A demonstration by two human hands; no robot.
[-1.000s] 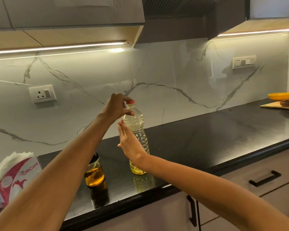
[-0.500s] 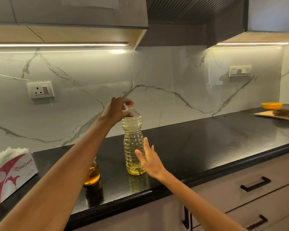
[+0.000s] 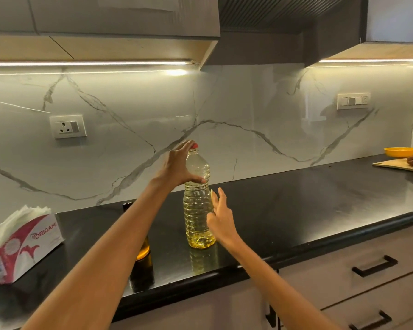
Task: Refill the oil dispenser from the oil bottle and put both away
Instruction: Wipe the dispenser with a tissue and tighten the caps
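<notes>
Upright on the counter (image 3: 296,210), the oil bottle (image 3: 198,210) is clasped by the left hand (image 3: 177,166); right hand (image 3: 221,219) fingers (image 3: 222,195) spread.

The oil bottle (image 3: 198,210) stands upright on the black desk (image 3: 296,198), its red cap (image 3: 194,146) on. The left hand (image 3: 179,166) wraps the bottle's shoulder, fingers up by the cap, thumb across the front. The right hand (image 3: 221,219) sits just beside the bottle's body, fingers spread; the oil dispenser (image 3: 143,248) shows behind the left forearm.
</notes>
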